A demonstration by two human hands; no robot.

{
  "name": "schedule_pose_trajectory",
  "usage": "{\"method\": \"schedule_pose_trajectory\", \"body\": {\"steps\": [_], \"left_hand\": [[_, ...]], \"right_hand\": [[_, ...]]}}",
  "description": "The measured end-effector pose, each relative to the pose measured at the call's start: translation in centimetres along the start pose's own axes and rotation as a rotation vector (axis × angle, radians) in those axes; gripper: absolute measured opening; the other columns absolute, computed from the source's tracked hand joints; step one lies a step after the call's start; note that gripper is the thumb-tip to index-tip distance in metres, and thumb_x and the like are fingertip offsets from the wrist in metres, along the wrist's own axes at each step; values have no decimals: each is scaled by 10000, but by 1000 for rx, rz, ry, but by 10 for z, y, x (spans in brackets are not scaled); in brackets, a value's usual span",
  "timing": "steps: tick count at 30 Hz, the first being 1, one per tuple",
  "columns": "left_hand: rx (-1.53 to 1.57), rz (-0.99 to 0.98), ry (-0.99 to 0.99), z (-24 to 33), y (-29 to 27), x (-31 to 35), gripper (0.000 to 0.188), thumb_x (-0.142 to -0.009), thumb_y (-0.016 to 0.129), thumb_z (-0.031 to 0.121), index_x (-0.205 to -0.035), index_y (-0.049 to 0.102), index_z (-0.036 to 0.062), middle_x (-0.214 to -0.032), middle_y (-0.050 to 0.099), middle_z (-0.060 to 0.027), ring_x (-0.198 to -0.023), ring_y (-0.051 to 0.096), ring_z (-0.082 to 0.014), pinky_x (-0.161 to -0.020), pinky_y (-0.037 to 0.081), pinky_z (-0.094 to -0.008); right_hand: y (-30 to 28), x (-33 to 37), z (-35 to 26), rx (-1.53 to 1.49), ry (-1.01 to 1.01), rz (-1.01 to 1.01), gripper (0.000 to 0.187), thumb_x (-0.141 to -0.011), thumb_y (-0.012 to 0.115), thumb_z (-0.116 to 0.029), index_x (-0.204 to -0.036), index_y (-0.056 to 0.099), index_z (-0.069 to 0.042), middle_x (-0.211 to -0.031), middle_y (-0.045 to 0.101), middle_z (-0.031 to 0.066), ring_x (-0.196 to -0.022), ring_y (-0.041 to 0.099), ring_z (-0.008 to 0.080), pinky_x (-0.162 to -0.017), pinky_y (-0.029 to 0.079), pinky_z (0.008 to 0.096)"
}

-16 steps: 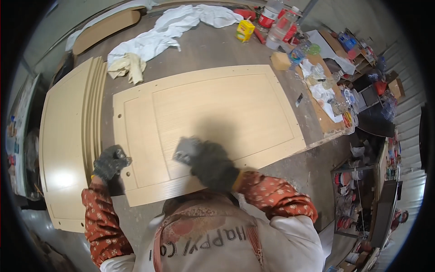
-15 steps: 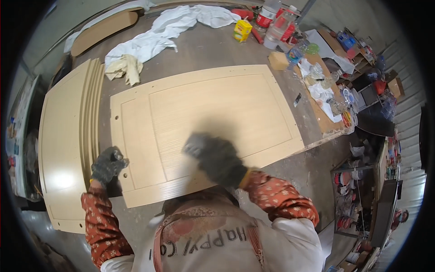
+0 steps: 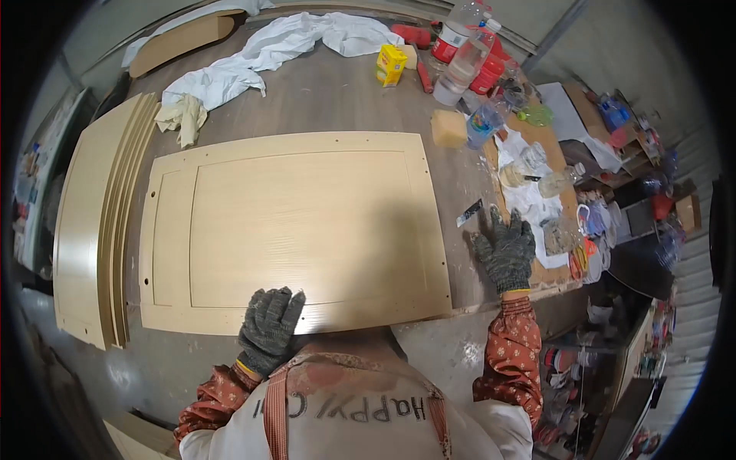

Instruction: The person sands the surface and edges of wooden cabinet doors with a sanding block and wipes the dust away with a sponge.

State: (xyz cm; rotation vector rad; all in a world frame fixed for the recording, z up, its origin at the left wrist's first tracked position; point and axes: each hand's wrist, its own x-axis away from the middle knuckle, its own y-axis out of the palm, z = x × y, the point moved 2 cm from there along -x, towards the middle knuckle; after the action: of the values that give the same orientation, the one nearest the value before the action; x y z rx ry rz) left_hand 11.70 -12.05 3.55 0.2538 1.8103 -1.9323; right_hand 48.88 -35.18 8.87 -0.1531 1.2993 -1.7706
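Note:
A pale wood-grain panel (image 3: 299, 230) with a routed rectangular border and small holes along its edges lies flat on the brown worktable (image 3: 322, 100). My left hand (image 3: 270, 326), in a dark grey knit glove, rests on the panel's near edge with its fingers stretched out. To the right of the panel, my right hand (image 3: 506, 249) is open over the tabletop, gloved the same way, fingers spread and nothing visible in them. Just beyond its fingertips is a white paper or cloth (image 3: 529, 195); a small flat dark-and-light strip (image 3: 469, 213) lies to its left.
Several similar panels (image 3: 96, 222) stand stacked at the left. Along the back are a crumpled white cloth (image 3: 284, 46), a yellow box (image 3: 391, 65) and a clear bottle (image 3: 468, 65). A sponge block (image 3: 448, 129) and more bottles sit at the right, beside cluttered shelving (image 3: 571, 368).
My right hand has left the panel's surface and moved right, past its edge. My left hand has shifted from the panel's left side to its near edge. The view has shifted too.

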Motion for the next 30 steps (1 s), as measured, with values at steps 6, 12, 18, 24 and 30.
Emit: {"method": "schedule_pose_trajectory", "body": {"steps": [6, 12, 18, 24, 30], "left_hand": [[-104, -7, -113, 29, 11, 4, 562, -745, 685, 235, -1278, 591, 84, -1141, 559, -146, -1027, 556, -337, -965, 443, -554], [-91, 63, -211, 46, 8, -11, 416, -770, 642, 64, -1186, 635, 65, -1001, 601, -140, -941, 593, -345, -917, 462, -544], [-132, 43, -183, 44, 8, -1, 451, -765, 618, 127, -1208, 601, 43, -1013, 576, -181, -963, 579, -360, -945, 443, -570], [125, -218, 109, 83, 35, -66, 432, -836, 580, 191, -1264, 614, 146, -1195, 612, -116, -1109, 576, -298, -982, 455, -509], [-50, -223, 270, 103, 67, -69, 444, -928, 500, 222, -1369, 536, 181, -1443, 485, -45, -1338, 439, -255, -1131, 351, -485]], "right_hand": [[41, -85, -11, -619, -149, 60, 426, -892, 603, -335, -1254, 586, -110, -1043, 630, 170, -923, 617, 356, -822, 493, 455], [62, -121, -17, -810, -132, -75, 355, -914, 572, -303, -1206, 626, -109, -1148, 634, 147, -1019, 610, 325, -866, 492, 438], [33, -11, 48, -379, -38, -153, 475, -842, 646, -320, -1273, 575, -134, -1226, 599, 160, -1133, 550, 373, -900, 474, 487], [52, 45, 58, -488, 52, -394, 680, -775, 720, -353, -1374, 485, -132, -1301, 529, 205, -1171, 511, 397, -966, 427, 489], [40, 48, 72, -312, -361, -494, 634, -819, 688, -349, -1367, 495, -96, -1382, 492, 141, -1243, 456, 397, -1026, 397, 486]]}}
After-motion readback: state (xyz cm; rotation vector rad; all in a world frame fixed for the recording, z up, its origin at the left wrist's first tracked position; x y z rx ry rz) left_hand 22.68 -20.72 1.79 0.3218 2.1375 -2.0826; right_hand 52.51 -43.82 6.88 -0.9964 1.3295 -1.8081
